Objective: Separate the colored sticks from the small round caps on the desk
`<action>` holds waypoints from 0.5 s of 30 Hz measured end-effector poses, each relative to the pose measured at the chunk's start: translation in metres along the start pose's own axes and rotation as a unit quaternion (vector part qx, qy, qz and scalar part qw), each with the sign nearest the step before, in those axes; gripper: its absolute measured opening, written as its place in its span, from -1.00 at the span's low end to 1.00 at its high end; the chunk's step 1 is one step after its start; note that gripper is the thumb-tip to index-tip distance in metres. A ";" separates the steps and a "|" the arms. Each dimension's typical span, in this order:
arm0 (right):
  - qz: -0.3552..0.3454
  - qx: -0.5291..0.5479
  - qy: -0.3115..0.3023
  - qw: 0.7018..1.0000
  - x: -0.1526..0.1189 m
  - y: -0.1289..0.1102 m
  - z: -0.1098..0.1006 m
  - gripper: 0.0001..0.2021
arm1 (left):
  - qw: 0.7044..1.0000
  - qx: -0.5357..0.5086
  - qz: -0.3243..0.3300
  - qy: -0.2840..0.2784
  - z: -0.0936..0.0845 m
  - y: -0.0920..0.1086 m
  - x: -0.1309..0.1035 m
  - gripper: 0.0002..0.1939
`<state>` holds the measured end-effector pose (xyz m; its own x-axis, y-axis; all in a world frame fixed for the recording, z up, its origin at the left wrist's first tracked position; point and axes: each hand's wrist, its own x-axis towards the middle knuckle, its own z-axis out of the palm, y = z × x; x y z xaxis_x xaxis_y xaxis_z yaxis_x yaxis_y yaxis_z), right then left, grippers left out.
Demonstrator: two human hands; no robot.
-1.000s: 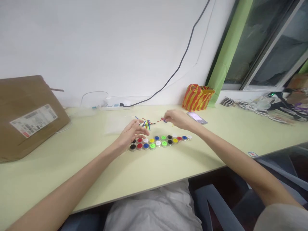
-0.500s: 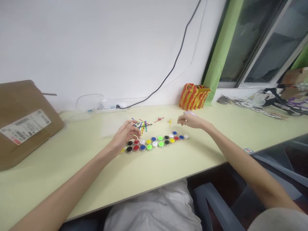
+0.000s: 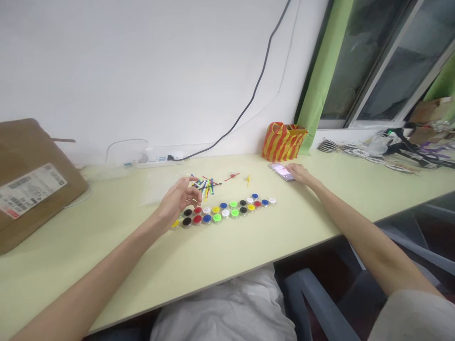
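My left hand (image 3: 180,196) hovers over the left end of two rows of small round clear pots with coloured tops (image 3: 217,218). Its fingers are loosely bent and apart, with nothing seen in them. Behind its fingertips lies a pile of thin coloured plastic sticks (image 3: 206,185). On the right, my right hand (image 3: 299,174) rests at the edge of a phone (image 3: 283,173) with a lit screen, its fingers extended onto it. Between the hands lie a red stick piece (image 3: 232,176) and a small yellow piece (image 3: 248,180).
A cardboard box (image 3: 35,182) stands at the left. A power strip (image 3: 156,162) with a black cable (image 3: 245,113) lies by the wall. At the back stands a red-and-yellow striped bag (image 3: 283,143). Flat round items and black gear (image 3: 405,147) fill the far right.
My right hand has moved right, from beside the small yellow piece onto the phone, and its fingers have straightened. My left hand stays near the left end of the rows.
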<state>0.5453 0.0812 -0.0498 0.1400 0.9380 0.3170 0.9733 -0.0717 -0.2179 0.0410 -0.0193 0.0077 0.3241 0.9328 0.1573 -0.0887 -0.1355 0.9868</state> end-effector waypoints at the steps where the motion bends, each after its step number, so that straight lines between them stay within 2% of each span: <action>1: 0.005 0.006 -0.007 1.000 0.003 0.000 0.002 -0.46 | 1.000 0.000 -0.001 0.001 0.000 0.000 0.000 -0.53; 9: 0.030 0.041 0.004 0.999 0.020 0.000 0.006 -0.42 | 1.000 -0.004 0.003 -0.004 -0.003 -0.001 0.001 -0.54; 15: 0.052 0.081 0.078 0.992 0.013 0.006 0.004 -0.33 | 1.000 -0.012 0.006 -0.009 -0.004 -0.003 0.002 -0.54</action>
<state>0.5522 0.0941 -0.0506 0.2774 0.8631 0.4220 0.9120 -0.0985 -0.3981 0.0378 -0.0159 0.0053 0.3405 0.9247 0.1703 -0.1154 -0.1387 0.9836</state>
